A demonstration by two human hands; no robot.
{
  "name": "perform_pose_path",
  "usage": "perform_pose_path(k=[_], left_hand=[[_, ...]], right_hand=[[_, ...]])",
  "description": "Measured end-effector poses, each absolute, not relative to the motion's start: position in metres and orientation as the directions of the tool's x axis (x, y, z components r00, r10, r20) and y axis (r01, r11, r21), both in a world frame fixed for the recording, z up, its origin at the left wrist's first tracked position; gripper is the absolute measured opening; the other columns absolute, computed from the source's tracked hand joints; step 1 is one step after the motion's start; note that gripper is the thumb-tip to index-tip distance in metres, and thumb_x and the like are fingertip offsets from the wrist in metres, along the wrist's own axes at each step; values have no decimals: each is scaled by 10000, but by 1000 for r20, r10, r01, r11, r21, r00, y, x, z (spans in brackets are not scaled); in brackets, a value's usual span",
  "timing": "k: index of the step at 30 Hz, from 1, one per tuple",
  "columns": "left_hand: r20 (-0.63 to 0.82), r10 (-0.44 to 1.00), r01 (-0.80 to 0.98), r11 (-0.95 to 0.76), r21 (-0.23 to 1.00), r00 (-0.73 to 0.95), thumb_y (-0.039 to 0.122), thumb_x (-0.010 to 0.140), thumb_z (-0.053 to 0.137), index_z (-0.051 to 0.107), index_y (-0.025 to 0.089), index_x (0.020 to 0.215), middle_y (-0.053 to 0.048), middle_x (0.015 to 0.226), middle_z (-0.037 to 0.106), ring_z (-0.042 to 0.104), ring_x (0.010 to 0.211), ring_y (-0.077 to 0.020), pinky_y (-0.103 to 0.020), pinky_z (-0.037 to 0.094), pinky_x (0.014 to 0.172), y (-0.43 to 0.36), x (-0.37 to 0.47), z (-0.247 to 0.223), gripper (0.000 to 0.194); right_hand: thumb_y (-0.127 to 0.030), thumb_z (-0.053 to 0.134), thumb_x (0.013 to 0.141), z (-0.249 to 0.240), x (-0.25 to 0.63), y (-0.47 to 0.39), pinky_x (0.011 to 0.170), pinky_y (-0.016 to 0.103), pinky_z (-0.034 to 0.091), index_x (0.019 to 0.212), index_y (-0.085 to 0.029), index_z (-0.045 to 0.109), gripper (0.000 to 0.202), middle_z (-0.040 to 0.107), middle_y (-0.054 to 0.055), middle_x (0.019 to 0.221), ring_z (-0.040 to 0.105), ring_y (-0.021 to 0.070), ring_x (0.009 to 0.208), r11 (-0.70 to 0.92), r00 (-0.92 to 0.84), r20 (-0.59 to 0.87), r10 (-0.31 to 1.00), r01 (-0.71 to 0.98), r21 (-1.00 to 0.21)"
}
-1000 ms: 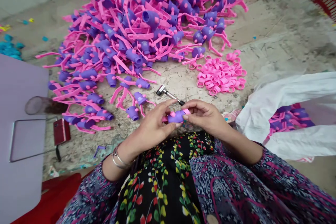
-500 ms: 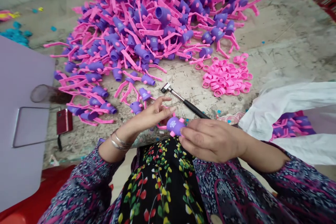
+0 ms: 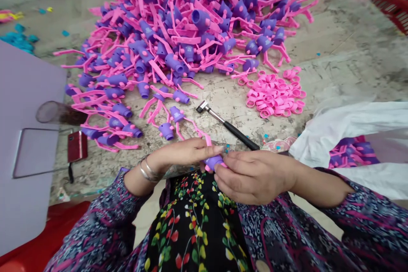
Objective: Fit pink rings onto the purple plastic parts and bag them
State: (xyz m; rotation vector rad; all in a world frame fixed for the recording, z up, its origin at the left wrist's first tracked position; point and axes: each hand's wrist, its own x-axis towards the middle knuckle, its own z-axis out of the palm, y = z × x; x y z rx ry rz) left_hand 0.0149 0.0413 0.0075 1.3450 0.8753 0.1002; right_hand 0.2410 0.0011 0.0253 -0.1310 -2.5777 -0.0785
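Observation:
A purple cup-shaped piece with pink parts (image 3: 213,162) is held between my two hands, close to my body at the table edge. My left hand (image 3: 194,152) has its fingers and thumb closed on the piece, and a pink arm sticks up beside the thumb. My right hand (image 3: 255,175) pinches the piece's right end, its fingers curled. Just beyond my hands lies a hammer (image 3: 239,134) with a black handle. Two purple-and-pink pieces (image 3: 166,130) rest on the table to the left of it.
A large heap of purple-and-pink pieces (image 3: 174,63) covers the table's far side. Pink rings (image 3: 276,94) lie in a small pile at right. A white bag (image 3: 346,119) holds more pieces. At left are a clear cup (image 3: 52,112), a red box (image 3: 77,146) and a pale panel (image 3: 25,93).
My left fingers, spread before, have closed on the piece. The piece has moved slightly down and tilted, with its pink arm now pointing up. My right hand has shifted slightly down.

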Motion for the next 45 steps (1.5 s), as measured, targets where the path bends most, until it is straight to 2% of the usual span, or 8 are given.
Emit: perform_pose_path(k=[3, 8, 10, 12, 15, 18, 27, 45], left_hand=[[-591, 316, 405, 490, 771, 742, 653, 856, 482, 685, 189, 670, -23, 565, 638, 562, 506, -136, -272, 455, 568, 40, 20, 8, 540], [-607, 440, 324, 562, 761, 662, 621, 883, 470, 668, 153, 648, -35, 579, 647, 496, 470, -88, -230, 400, 517, 29, 20, 9, 560], [-599, 494, 282, 574, 769, 630, 608, 888, 477, 668, 140, 661, -42, 593, 654, 485, 466, -77, -217, 381, 502, 25, 18, 9, 555], [-568, 540, 195, 595, 779, 621, 600, 886, 491, 675, 130, 695, -49, 619, 667, 514, 479, -82, -219, 406, 517, 22, 16, 8, 540], [-493, 599, 46, 605, 795, 632, 573, 885, 517, 688, 123, 731, -63, 659, 685, 600, 556, -124, -254, 475, 605, 19, 13, 8, 506], [-416, 644, -78, 594, 800, 642, 526, 884, 551, 713, 120, 763, -70, 671, 698, 642, 626, -151, -266, 488, 675, 18, 12, 9, 454], [-340, 645, -202, 616, 761, 685, 505, 819, 650, 720, 139, 1045, -97, 822, 736, 582, 584, -113, -219, 442, 578, 14, 11, 7, 435], [-448, 722, -102, 577, 810, 527, 501, 844, 635, 719, 131, 735, -47, 676, 684, 541, 540, -85, -211, 424, 550, 9, 17, 3, 395]], right_hand=[[-211, 521, 939, 24, 240, -2, 745, 303, 580, 1060, -178, 661, 188, 698, 69, 1052, 662, 168, 844, 941, -811, 483, 331, 247, -230], [-111, 514, 931, 18, 245, -4, 855, 309, 556, 1123, -139, 646, 234, 668, 128, 1129, 640, 187, 1027, 761, -653, 466, 596, 275, -588], [-107, 572, 902, 12, 243, -4, 849, 296, 555, 1131, -175, 656, 254, 677, 104, 1089, 642, 173, 1012, 561, -450, 423, 787, 235, -794], [-179, 655, 870, 5, 239, -3, 778, 265, 567, 1126, -240, 669, 263, 692, 48, 1007, 655, 141, 907, 196, -227, 183, 956, 36, -980], [-278, 731, 819, -2, 232, 0, 668, 202, 561, 1028, -261, 714, 210, 702, -3, 901, 639, 85, 719, -279, -216, -206, 954, -402, -872], [-261, 781, 765, -2, 228, 2, 653, 171, 556, 939, -224, 739, 183, 716, -9, 888, 636, 59, 659, -464, -334, -325, 885, -582, -668], [-265, 835, 706, -1, 229, 3, 658, 168, 569, 958, -194, 743, 278, 731, 7, 884, 667, 72, 683, -561, -459, -323, 828, -651, -511], [-248, 822, 718, -2, 227, 0, 619, 157, 567, 922, -217, 734, 224, 711, -29, 761, 683, 70, 616, -492, -394, -304, 867, -583, -647]])
